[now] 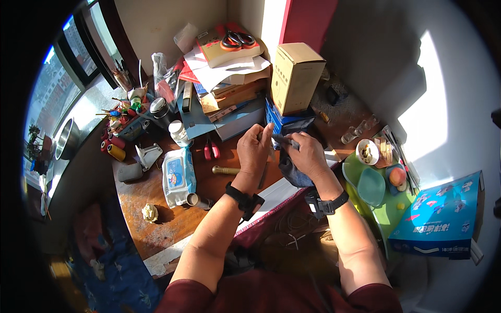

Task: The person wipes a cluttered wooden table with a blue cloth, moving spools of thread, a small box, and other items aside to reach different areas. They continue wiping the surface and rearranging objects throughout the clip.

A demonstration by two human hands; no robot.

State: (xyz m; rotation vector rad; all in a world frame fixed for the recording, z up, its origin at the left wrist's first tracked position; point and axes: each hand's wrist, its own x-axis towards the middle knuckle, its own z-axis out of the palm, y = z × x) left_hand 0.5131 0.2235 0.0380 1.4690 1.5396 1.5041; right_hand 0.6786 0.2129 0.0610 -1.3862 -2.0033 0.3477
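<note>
My left hand [252, 150] is raised over the desk, its thumb pointing up and fingers curled. Whether something thin is pinched in it is too small to tell. Close beside it, my right hand [308, 155] grips a dark grey cloth [292, 172], possibly a garment, which hangs below the fingers. A dark end of the cloth [281, 138] with a pale spot points towards my left thumb. Below my left hand lies a wooden handle [225, 170], partly hidden by the wrist. Red-handled pliers [211, 150] rest just left of that hand.
Left on the desk [135, 207] are a wet-wipes pack [179, 176], a white bottle [179, 133], thread spools [116, 152] and a crumpled paper ball [150, 213]. Books topped by scissors [237, 40] and a tall cardboard box [296, 78] stand behind. A green tray [385, 211] holds food at right.
</note>
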